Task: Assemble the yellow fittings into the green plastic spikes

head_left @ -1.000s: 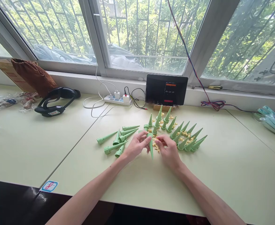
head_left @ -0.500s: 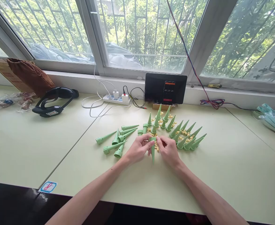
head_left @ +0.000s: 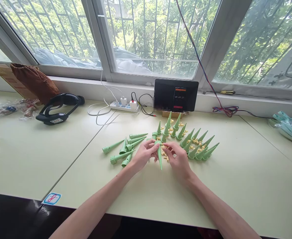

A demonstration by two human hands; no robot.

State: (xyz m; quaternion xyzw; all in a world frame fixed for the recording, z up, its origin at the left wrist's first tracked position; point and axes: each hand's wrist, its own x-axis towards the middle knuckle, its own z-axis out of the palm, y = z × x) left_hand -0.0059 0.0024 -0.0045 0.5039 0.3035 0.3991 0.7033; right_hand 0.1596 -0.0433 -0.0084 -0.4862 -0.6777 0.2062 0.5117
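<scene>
Your left hand (head_left: pixel 145 153) grasps a green spike (head_left: pixel 160 155) near its wide cap, with the tip pointing to 6 o'clock, toward you; I think this grip leaves the side of the cap open to the other hand. Your right hand (head_left: pixel 180 158), at 3 o'clock of the spike, pinches a small yellow piece (head_left: pixel 163 146) against or just beside the cap; which of these, I cannot tell, because the fingers cover the contact. Just beyond the fingers, loose yellow pieces (head_left: pixel 167 159) lie on the table (head_left: pixel 146 196), probably placed there for a short reach. From 12 to 3 o'clock, green cones (head_left: pixel 178 122) stand on their caps with tips upward, more yellow pieces among them; the wide caps probably make a steady base. At 9 o'clock there is a loose pile (head_left: pixel 116 157), most of it lying on the side, close to your left hand, so likely easy to take from. Farther, near 12 o'clock, a tablet (head_left: pixel 163 96) rests tilted by a small box (head_left: pixel 169 114), perhaps so that its screen faces you. At 11 o'clock is a power strip (head_left: pixel 121 106), near the wall, and at 10 o'clock a headset (head_left: pixel 53 114).
</scene>
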